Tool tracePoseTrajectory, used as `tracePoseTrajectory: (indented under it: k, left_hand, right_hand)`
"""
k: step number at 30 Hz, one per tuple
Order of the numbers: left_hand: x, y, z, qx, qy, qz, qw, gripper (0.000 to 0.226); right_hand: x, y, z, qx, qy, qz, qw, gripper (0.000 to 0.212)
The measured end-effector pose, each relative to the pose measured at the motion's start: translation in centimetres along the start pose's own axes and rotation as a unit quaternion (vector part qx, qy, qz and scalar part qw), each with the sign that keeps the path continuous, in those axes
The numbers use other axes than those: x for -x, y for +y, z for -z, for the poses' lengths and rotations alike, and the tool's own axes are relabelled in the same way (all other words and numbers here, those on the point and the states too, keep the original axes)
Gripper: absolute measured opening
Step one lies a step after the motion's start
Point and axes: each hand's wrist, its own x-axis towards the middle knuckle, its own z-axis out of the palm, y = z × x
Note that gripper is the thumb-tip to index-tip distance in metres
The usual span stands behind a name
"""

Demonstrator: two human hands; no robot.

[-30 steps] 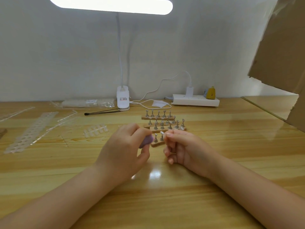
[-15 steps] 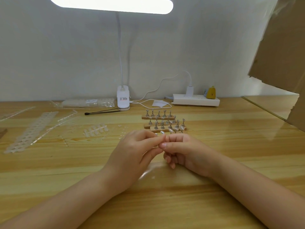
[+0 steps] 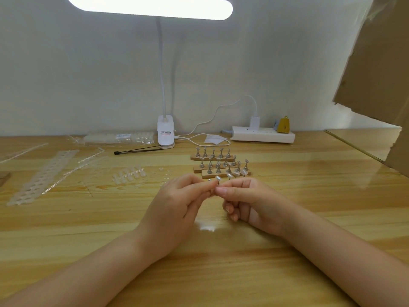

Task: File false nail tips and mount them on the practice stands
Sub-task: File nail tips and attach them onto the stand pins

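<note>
My left hand [image 3: 177,204] and my right hand [image 3: 254,200] meet fingertip to fingertip just above the wooden desk [image 3: 199,262]. Between them stands a small metal practice stand [image 3: 217,179] topped by a clear nail tip; my right thumb and forefinger pinch the stand, and my left fingertips pinch at the tip. Just behind the hands, three wooden strips of metal practice stands [image 3: 218,161] lie in rows, and a few stands on the nearest strip carry clear tips. The purple file is not in sight.
Loose clear nail tips [image 3: 129,172] and empty plastic tip frames [image 3: 42,176] lie to the left. A bag of tips [image 3: 119,137], a black stick [image 3: 137,150], the lamp clamp [image 3: 165,134] and a power strip [image 3: 263,135] line the back. Cardboard [image 3: 380,63] hangs at right.
The purple file that my left hand held a second ago is out of sight. My left fingers have straightened toward my right hand, and both now meet on the small stand.
</note>
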Motion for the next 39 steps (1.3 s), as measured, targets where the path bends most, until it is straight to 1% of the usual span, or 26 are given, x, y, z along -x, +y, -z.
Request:
tracePoseTrajectory:
  k: [3,7,10,12,16,19,23,25,27,29,30,32,33,34,36,38,39]
  left_hand:
    - [0.0,-0.1,0.0,0.003,0.007,0.006,1.000,0.028]
    - [-0.2,-0.1,0.0,0.018,0.033,0.016,0.999,0.020]
    - [-0.1,-0.1,0.0,0.034,0.030,0.036,0.998,0.022]
    - [-0.1,-0.1,0.0,0.037,0.024,0.035,0.998,0.022]
    - [-0.1,0.1,0.1,0.006,0.036,0.044,0.998,0.021]
    - [0.0,0.2,0.3,-0.012,0.038,0.068,0.997,0.025]
    - [-0.1,0.3,0.5,-0.059,0.028,0.061,0.996,0.027]
    - [-0.2,0.3,0.7,-0.083,0.017,0.044,0.995,0.028]
    - [-0.4,0.1,1.0,-0.140,-0.003,0.038,0.989,0.037]
    - [-0.4,-0.3,1.1,-0.216,-0.042,0.059,0.974,0.049]
    - [-0.4,-0.5,1.1,-0.242,-0.067,0.086,0.964,0.051]
    - [-0.2,-1.2,0.9,-0.252,-0.116,0.144,0.950,0.041]
    - [-0.1,-1.3,0.9,-0.244,-0.124,0.151,0.950,0.034]
    - [0.0,-1.4,0.9,-0.234,-0.124,0.150,0.953,0.031]
    - [0.0,-1.3,0.8,-0.205,-0.095,0.152,0.962,0.026]
    - [-0.4,-0.7,1.0,-0.141,-0.023,0.130,0.981,0.021]
    - [-0.6,-0.3,1.0,-0.105,0.012,0.099,0.989,0.020]
  right_hand:
    - [0.0,0.0,-0.1,-0.014,0.007,0.008,1.000,0.015]
    - [0.1,0.0,-0.3,0.030,-0.003,0.002,1.000,0.013]
    - [0.2,-0.2,-0.3,0.043,-0.016,-0.008,0.999,0.012]
    - [0.2,-0.2,-0.4,0.047,-0.016,-0.012,0.999,0.012]
    - [0.1,0.2,-0.9,0.049,0.029,0.001,0.998,0.021]
    - [0.0,0.3,-1.1,0.058,0.046,0.016,0.997,0.017]
    - [0.1,0.3,-1.2,0.068,0.052,0.021,0.996,0.015]
    - [0.1,0.5,-1.3,0.071,0.070,0.022,0.995,0.015]
    - [-0.1,0.6,-1.3,0.064,0.101,0.023,0.993,0.015]
    - [-0.2,0.6,-1.2,0.042,0.129,0.021,0.991,0.014]
    - [-0.2,0.6,-1.2,0.027,0.139,0.018,0.990,0.016]
    - [-0.3,0.5,-1.1,0.001,0.155,0.013,0.988,0.024]
    - [-0.3,0.5,-1.1,-0.006,0.159,0.010,0.987,0.027]
    - [-0.3,0.5,-1.1,-0.010,0.160,0.009,0.987,0.029]
    - [-0.3,0.5,-1.0,-0.013,0.153,0.007,0.988,0.031]
    - [-0.3,0.6,-1.0,-0.007,0.141,0.011,0.990,0.030]
    - [-0.3,0.6,-1.0,0.001,0.129,0.015,0.992,0.028]
